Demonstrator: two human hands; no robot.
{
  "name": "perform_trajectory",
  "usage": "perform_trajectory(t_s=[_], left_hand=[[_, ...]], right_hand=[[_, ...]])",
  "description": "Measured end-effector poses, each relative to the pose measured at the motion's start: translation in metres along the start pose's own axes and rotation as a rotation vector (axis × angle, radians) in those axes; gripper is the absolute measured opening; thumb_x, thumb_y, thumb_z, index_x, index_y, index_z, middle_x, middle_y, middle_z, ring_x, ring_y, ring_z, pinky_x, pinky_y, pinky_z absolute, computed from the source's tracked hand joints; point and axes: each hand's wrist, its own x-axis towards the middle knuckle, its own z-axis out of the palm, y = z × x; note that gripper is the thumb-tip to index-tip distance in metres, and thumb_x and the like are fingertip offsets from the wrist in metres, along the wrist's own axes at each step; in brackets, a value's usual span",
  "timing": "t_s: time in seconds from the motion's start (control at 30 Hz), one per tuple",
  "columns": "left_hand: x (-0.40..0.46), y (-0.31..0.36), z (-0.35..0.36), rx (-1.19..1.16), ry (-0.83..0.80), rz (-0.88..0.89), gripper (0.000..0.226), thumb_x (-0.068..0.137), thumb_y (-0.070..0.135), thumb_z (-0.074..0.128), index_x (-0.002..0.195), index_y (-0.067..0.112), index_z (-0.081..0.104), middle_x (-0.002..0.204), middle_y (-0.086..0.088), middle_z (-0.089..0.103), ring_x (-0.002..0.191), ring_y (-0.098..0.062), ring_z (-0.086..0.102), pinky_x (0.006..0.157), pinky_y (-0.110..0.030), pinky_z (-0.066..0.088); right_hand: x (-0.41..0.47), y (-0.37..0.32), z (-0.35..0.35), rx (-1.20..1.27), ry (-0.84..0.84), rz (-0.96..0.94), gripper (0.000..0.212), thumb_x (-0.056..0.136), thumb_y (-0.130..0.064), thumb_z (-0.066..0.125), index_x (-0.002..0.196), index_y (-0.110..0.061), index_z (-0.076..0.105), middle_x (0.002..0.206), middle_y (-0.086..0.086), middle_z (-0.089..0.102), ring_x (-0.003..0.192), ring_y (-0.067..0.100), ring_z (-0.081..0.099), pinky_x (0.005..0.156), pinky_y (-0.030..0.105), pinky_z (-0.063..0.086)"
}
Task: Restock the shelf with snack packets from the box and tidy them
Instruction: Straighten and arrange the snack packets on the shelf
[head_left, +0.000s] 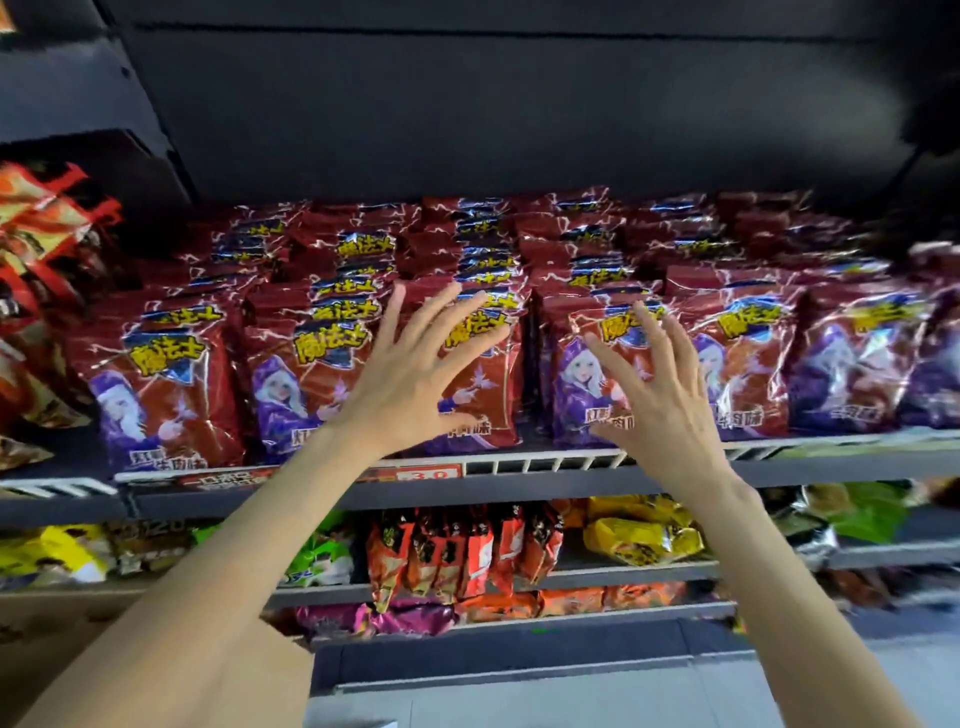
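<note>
Several rows of dark red snack packets (166, 374) with a purple-robed figure and yellow lettering stand upright on the upper shelf (545, 462). My left hand (410, 374) is spread with straight fingers in front of the third front packet (488, 384), holding nothing. My right hand (654, 384) is spread the same way in front of the fourth front packet (576, 395), fingertips near its top. Whether either hand touches the packets cannot be told. The box is out of sight.
Orange-red packets (36, 270) crowd the shelf's left end. A white wire rail and a red price tag (426, 474) run along the shelf's front. Lower shelves hold orange packets (457, 551), yellow bags (639, 535) and green bags (862, 514). Dark shelving rises above.
</note>
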Motion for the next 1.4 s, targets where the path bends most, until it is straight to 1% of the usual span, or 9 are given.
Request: perform_trajectory(t_s=[0.27,0.37,0.57,0.7,0.8,0.97,1.17,1.27,1.4], left_hand=[[0.006,-0.001,0.002,-0.031,-0.007,0.014,0.102,0.059,0.064,0.072,0.145,0.032,0.028,0.154,-0.007,0.017,0.142,-0.025,0.015,0.112,-0.057,-0.007],[0.012,0.014,-0.007,-0.089,0.094,-0.036,0.070,0.074,0.056,0.064,0.136,0.029,0.045,0.149,-0.006,0.034,0.138,-0.025,0.026,0.111,-0.063,0.006],[0.064,0.058,-0.022,-0.303,0.436,0.075,0.026,0.088,0.028,0.059,0.107,0.014,0.068,0.101,0.001,0.069,0.102,-0.020,0.059,0.098,-0.035,0.035],[0.102,0.099,-0.031,-0.523,0.507,0.146,0.020,0.091,0.023,0.054,0.096,0.014,0.072,0.067,0.012,0.065,0.062,-0.004,0.058,0.070,-0.022,0.045],[0.132,0.134,-0.036,-0.627,0.367,0.130,0.022,0.091,0.029,0.051,0.098,0.021,0.070,0.069,0.017,0.066,0.054,0.006,0.051,0.052,-0.012,0.044],[0.186,0.197,-0.019,-0.670,0.177,0.088,0.026,0.088,0.034,0.055,0.111,0.028,0.063,0.100,0.018,0.064,0.093,-0.002,0.057,0.081,-0.027,0.051],[0.237,0.268,0.025,-0.343,0.184,0.201,0.052,0.080,0.050,0.063,0.124,0.023,0.057,0.132,-0.002,0.053,0.126,-0.022,0.042,0.113,-0.046,0.021],[0.246,0.287,0.046,-0.194,0.075,0.210,0.070,0.078,0.062,0.058,0.138,0.029,0.044,0.148,-0.004,0.037,0.138,-0.024,0.028,0.114,-0.057,0.001],[0.243,0.290,0.071,0.030,-0.036,0.279,0.072,0.087,0.068,0.039,0.148,0.031,0.027,0.156,-0.001,0.019,0.145,-0.023,0.012,0.113,-0.059,-0.006]], right_hand=[[0.009,-0.003,0.006,0.058,-0.046,-0.056,0.097,0.061,-0.034,0.087,0.144,-0.031,0.036,0.157,0.013,0.015,0.141,0.046,0.014,0.101,0.061,0.036],[0.008,0.000,0.003,0.063,-0.055,-0.075,0.093,0.064,-0.035,0.085,0.144,-0.029,0.038,0.157,0.011,0.013,0.141,0.043,0.014,0.104,0.059,0.033],[-0.016,0.023,-0.028,0.199,0.065,-0.088,0.048,0.090,-0.041,0.058,0.134,-0.023,0.052,0.151,0.007,0.032,0.141,0.029,0.023,0.112,0.044,0.024],[-0.044,0.065,-0.066,0.321,0.034,-0.013,0.033,0.093,-0.036,0.050,0.116,-0.020,0.066,0.114,-0.003,0.066,0.103,0.014,0.061,0.086,0.039,0.054],[-0.065,0.108,-0.094,0.364,-0.007,0.112,0.030,0.093,-0.039,0.051,0.112,-0.025,0.069,0.102,-0.012,0.070,0.086,0.006,0.067,0.069,0.026,0.056],[-0.102,0.192,-0.119,0.327,0.208,0.332,0.021,0.090,-0.016,0.064,0.110,-0.018,0.069,0.104,-0.007,0.067,0.084,0.001,0.061,0.065,0.001,0.043],[-0.116,0.297,-0.109,0.297,0.197,0.534,0.062,0.087,-0.036,0.064,0.141,-0.024,0.038,0.141,0.008,0.038,0.128,0.028,0.041,0.098,0.043,0.041],[-0.107,0.330,-0.097,0.323,0.053,0.538,0.084,0.084,-0.045,0.065,0.150,-0.031,0.015,0.149,0.015,0.020,0.129,0.039,0.038,0.090,0.048,0.044],[-0.096,0.348,-0.087,0.284,0.055,0.540,0.093,0.081,-0.040,0.072,0.150,-0.029,0.011,0.146,0.026,0.017,0.119,0.048,0.046,0.083,0.046,0.048]])
